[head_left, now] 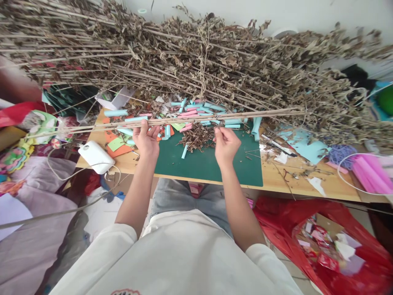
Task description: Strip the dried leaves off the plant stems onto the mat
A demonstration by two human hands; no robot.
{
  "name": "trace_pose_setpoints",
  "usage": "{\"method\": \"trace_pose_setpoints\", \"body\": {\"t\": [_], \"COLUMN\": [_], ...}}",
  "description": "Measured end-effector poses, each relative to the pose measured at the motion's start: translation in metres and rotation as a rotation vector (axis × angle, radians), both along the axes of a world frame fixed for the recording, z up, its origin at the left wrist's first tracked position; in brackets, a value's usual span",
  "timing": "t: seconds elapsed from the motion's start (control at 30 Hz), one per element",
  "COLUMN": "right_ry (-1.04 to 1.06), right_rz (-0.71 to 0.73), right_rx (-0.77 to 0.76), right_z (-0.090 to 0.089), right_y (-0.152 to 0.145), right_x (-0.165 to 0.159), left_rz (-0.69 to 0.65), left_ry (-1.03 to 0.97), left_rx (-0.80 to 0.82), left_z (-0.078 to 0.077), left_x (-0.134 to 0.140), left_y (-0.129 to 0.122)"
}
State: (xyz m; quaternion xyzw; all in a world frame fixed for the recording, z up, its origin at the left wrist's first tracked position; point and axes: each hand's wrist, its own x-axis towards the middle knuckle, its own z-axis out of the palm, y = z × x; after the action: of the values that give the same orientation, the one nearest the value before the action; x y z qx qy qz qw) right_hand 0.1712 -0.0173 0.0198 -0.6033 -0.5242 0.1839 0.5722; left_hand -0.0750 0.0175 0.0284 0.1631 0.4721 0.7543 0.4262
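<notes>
My left hand [146,138], palm up with fingers curled, grips a few long thin dried plant stalks [264,114] between thumb and fingers. The stalks lie level across the front of me, stripped over most of their length. Just below them my right hand [226,143] is closed in a pinch; whatever sits at its fingertips is too small to make out. Between my hands a pile of crumbled dry leaves [198,138] rests on a green cutting mat [211,166]. Rolled blue paper tubes [115,113] and pink paper tubes [186,128] lie scattered behind and around the pile.
A large heap of dried leafy stalks [215,61] fills the back. On the wooden table [340,186], a white power bank [96,157] with a cable lies left; blue paper [307,143] and purple yarn [342,156] lie right. A red trash bag [276,213] stands below right.
</notes>
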Motion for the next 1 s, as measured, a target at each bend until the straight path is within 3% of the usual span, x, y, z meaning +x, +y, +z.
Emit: {"method": "trace_pose_setpoints", "body": {"t": [0.17,0.27,0.33,0.5,0.67,0.83,1.0], "right_ry": [-0.315,-0.287,-0.226,-0.295,-0.59,-0.826,-0.948], "right_rz": [0.137,0.186,0.148,-0.147,-0.278,-0.195,-0.096], "right_rx": [-0.05,-0.111,-0.104,0.074,0.2,0.145,0.001], "right_z": [-0.012,-0.018,-0.016,0.009,0.038,0.063,0.075], "right_y": [-0.004,-0.005,-0.01,-0.049,-0.086,-0.097,-0.115], "right_x": [-0.015,-0.015,-0.01,0.01,0.03,0.037,0.039], "left_rz": [0.01,0.001,-0.001,-0.028,-0.143,-0.273,-0.499], "left_ry": [0.014,0.037,0.043,0.067,0.077,0.034,-0.001], "left_rx": [0.006,0.004,0.003,0.023,0.052,0.031,-0.015], "left_z": [0.001,0.004,0.006,0.017,0.032,0.041,0.043], "left_x": [0.004,0.003,0.003,0.008,0.028,0.06,0.098], "left_y": [0.001,0.0,-0.001,-0.008,-0.015,-0.032,-0.071]}}
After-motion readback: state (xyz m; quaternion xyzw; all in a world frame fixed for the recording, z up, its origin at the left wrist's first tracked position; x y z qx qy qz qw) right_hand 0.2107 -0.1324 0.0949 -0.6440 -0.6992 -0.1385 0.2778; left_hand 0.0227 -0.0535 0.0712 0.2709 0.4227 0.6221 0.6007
